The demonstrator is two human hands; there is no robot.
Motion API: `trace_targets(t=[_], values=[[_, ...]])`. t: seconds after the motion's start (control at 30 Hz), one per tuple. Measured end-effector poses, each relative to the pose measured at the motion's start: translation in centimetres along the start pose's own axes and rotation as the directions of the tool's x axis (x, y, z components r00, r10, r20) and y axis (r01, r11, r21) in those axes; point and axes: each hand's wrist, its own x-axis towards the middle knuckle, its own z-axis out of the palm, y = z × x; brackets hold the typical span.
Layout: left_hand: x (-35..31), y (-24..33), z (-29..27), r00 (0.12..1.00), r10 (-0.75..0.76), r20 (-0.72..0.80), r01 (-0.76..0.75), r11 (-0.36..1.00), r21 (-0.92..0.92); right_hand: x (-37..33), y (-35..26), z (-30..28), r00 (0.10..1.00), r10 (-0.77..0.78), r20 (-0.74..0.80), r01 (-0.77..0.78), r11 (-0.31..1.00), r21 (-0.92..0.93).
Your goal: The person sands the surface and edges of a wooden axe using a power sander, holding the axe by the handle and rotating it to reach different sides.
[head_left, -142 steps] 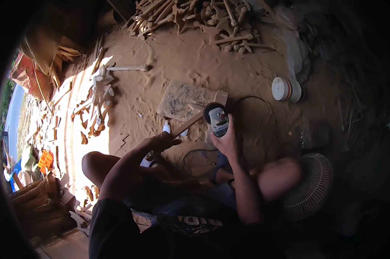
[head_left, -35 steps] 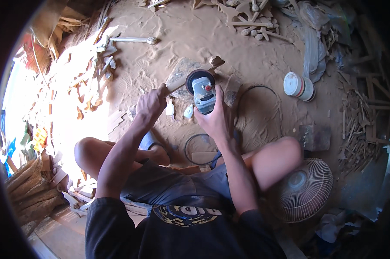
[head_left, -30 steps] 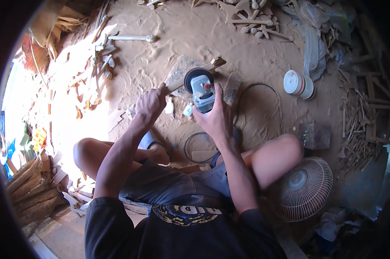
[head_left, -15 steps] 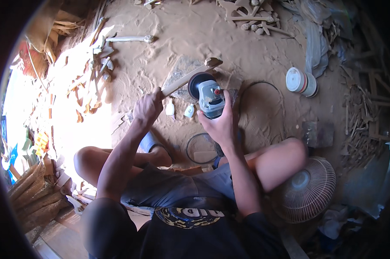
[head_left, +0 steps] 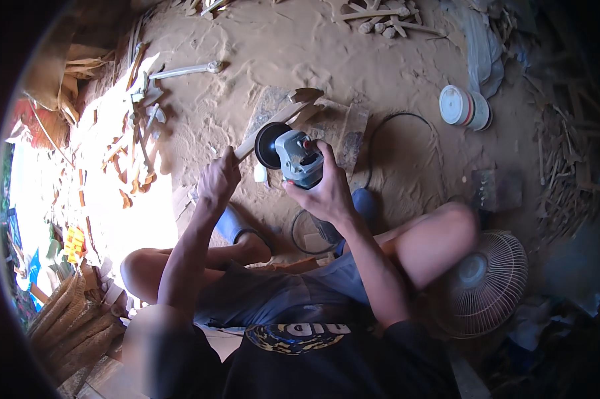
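Sits cross-legged on a sandy floor (head_left: 260,53). Clasps the near end of a long wooden piece (head_left: 288,113) in the left hand (head_left: 220,179), slanting up and rightward over a flat slab (head_left: 265,105). Grips a grey angle grinder (head_left: 300,163) in the right hand (head_left: 328,194), thumb and fingers around the body. Holds the dark disc (head_left: 265,145) at the wood, touching or just above: hard to say. Also in view: a white tub (head_left: 454,105), upper right.
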Motion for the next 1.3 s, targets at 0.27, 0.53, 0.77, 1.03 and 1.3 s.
trace_targets(t=[0.27,0.53,0.77,1.03,1.3], values=[[-0.2,-1.0,0.7,1.000,-0.008,-0.024,0.008,1.000,0.012,0.2,-1.2,-0.7,0.994,0.061,-0.096,-0.059,0.998,0.020],[-0.2,-0.7,0.8,0.999,-0.003,-0.038,0.005,0.999,0.050,1.0,-0.4,-1.4,0.995,0.085,-0.049,-0.078,0.988,0.132],[0.0,-0.6,0.9,0.999,-0.046,0.011,0.045,0.998,0.054,0.8,-0.5,-2.6,0.988,0.133,-0.081,-0.131,0.991,0.028],[0.3,-1.2,1.1,1.000,-0.031,-0.002,0.031,0.999,0.014,1.3,0.1,-3.1,0.996,0.061,-0.060,-0.054,0.993,0.102],[-0.8,-4.8,1.6,0.911,0.094,0.400,0.065,0.928,-0.367,-0.9,0.0,-6.2,0.972,0.039,-0.231,-0.050,0.998,-0.045]])
